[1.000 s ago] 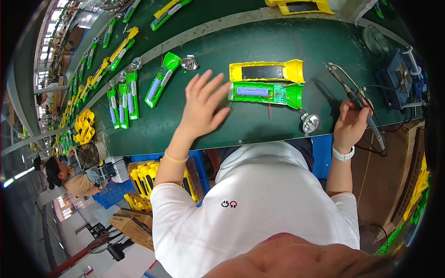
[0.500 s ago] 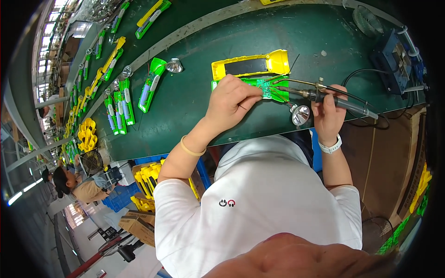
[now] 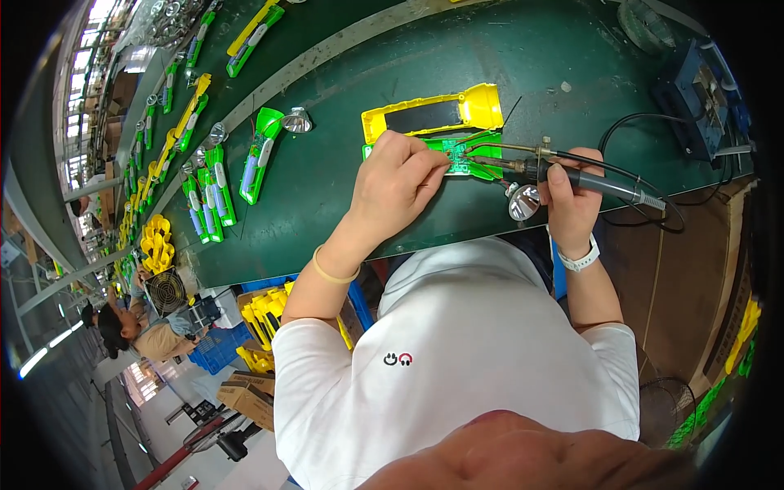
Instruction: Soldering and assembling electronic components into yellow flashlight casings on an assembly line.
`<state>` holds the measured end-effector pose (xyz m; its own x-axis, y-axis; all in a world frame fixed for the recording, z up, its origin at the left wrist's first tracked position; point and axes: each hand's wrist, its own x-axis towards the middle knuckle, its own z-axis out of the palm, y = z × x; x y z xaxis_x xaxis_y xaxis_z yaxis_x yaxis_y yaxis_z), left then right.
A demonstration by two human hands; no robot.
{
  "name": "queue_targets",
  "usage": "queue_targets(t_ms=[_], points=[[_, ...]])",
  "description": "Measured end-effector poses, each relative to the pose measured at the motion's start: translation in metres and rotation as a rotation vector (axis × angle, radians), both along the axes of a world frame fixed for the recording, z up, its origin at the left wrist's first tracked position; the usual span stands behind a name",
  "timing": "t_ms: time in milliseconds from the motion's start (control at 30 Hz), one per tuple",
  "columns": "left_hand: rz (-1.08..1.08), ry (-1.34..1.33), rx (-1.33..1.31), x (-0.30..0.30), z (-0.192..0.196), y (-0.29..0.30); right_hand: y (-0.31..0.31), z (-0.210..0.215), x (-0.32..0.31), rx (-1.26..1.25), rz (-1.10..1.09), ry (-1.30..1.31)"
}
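Head view of a person seated at a long green workbench (image 3: 327, 196). The left hand (image 3: 396, 184) reaches forward from a bent elbow, forearm rising from the lower left, a yellow band on the wrist. Its fingers curl downward and the fingertips (image 3: 437, 163) pinch the left part of a green flashlight half (image 3: 469, 155), which lies open on the bench directly in front of the person, just below and touching a yellow flashlight shell (image 3: 433, 114) that lies lengthwise with a dark panel on top. The grip is narrow, closed on the green piece and pressing it to the surface.

The right hand (image 3: 572, 196) comes up from the lower right, forearm nearly vertical, a white watch on the wrist. It is wrapped in a fist around the dark handle of a soldering iron (image 3: 563, 173), held roughly level with its metal tip pointing left onto the inside of the green half. A black cable (image 3: 653, 208) leaves the rear of the handle and loops toward a blue box (image 3: 702, 90) at the far right of the bench.

A round silver reflector (image 3: 523, 202) lies just beside the right hand, near the bench edge. Further left lie more green flashlight parts (image 3: 211, 192) in a row, well apart from the hands. Another person (image 3: 131, 331) sits at lower left beyond the bench.
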<state>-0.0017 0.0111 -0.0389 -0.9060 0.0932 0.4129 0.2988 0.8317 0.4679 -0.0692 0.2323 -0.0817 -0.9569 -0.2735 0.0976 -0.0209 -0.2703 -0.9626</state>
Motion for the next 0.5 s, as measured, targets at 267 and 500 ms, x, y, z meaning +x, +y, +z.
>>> queue_targets(t_ms=[267, 500], points=[[0.051, -0.122, -0.103, -0.005, 0.015, 0.005, 0.003, -0.001, 0.001, 0.046, 0.044, 0.027], [0.046, -0.142, -0.092, -0.006, 0.016, 0.005, -0.003, 0.005, 0.0, 0.054, 0.084, -0.014]])
